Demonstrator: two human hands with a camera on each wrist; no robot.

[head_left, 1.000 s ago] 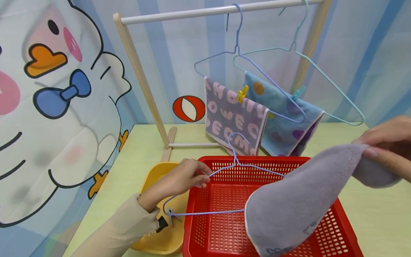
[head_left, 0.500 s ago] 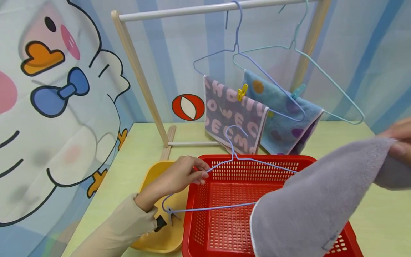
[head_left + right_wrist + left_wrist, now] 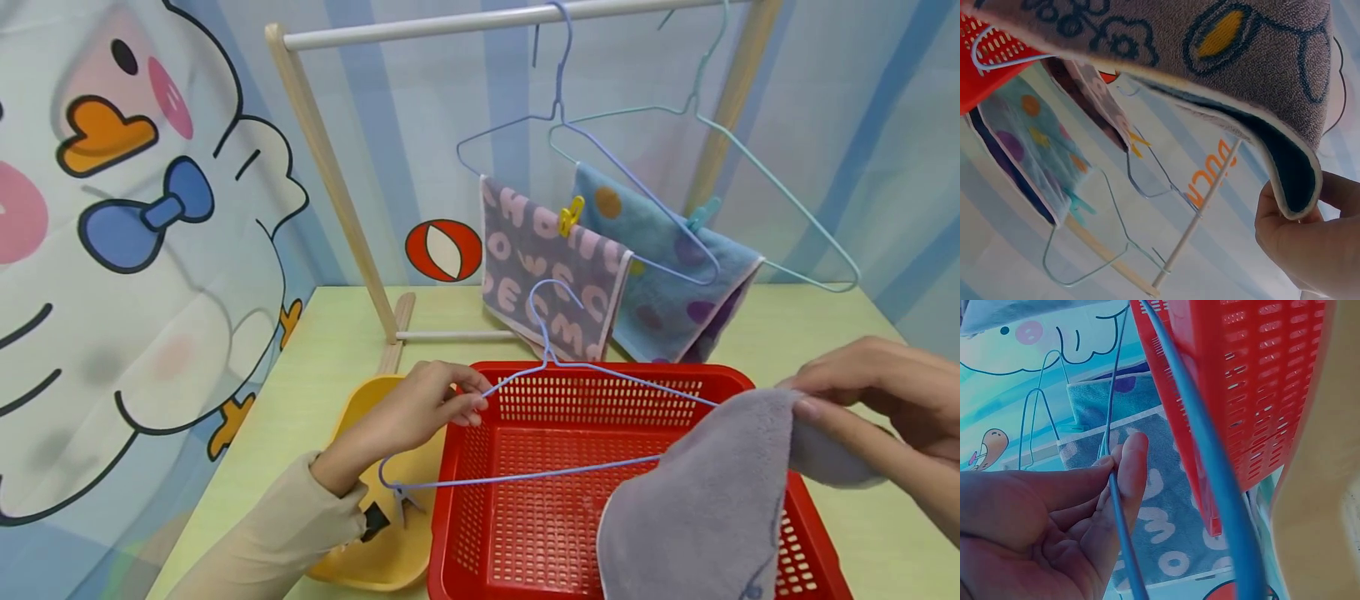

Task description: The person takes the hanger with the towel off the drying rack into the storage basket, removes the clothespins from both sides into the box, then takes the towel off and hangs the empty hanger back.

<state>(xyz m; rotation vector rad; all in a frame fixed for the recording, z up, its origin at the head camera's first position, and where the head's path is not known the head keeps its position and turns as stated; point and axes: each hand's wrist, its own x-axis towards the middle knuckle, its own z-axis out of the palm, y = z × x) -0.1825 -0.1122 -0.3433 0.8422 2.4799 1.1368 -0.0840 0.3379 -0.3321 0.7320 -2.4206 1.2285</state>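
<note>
My left hand [image 3: 427,408] pinches the left shoulder of a lavender wire hanger [image 3: 525,476] above a red perforated basket [image 3: 442,533]. In the left wrist view, thumb and fingers meet on the thin wire. Between the thumb and fingers of my right hand [image 3: 885,408] is the upper edge of a grey towel [image 3: 697,508], which hangs down over the basket's right side. The towel hides the hanger's right end in the head view. Seen from the right wrist, the towel's face [image 3: 1160,37] has dark line drawings and a pale border.
Behind stands a wooden rack with a white rail [image 3: 420,30]. From it hang a lavender hanger with a lettered towel [image 3: 551,267] and yellow clip [image 3: 571,217], and a green hanger with a dotted towel [image 3: 660,308]. A yellow basin [image 3: 382,575] holds a grey clip [image 3: 405,504].
My right hand drew the towel right and partly out of view, then came back left and lower. The held hanger has risen slightly, and more of its lower bar shows.
</note>
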